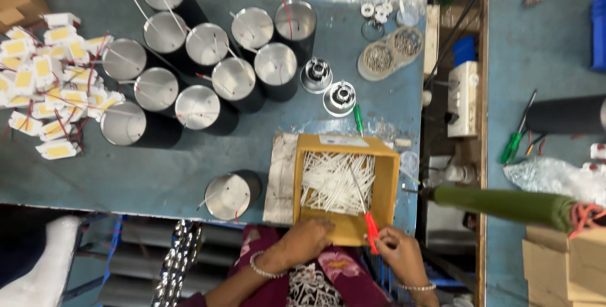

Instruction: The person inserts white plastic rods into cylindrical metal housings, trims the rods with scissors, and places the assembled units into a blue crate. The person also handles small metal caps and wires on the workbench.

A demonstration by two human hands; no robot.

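Screwdriver (366,215), red-handled, is pinched in my right hand (398,255) low centre; my left hand (306,239) rests loosely curled on the cardboard box (388,184) edge.

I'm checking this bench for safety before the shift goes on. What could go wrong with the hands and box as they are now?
1. The right hand holds a red-handled screwdriver with its tip over the white sleeves in the cardboard box; it might slip towards the left hand on the near wall.
2. The box sits at the table edge and could be pushed off.
3. The lone metal can also stands near that edge.
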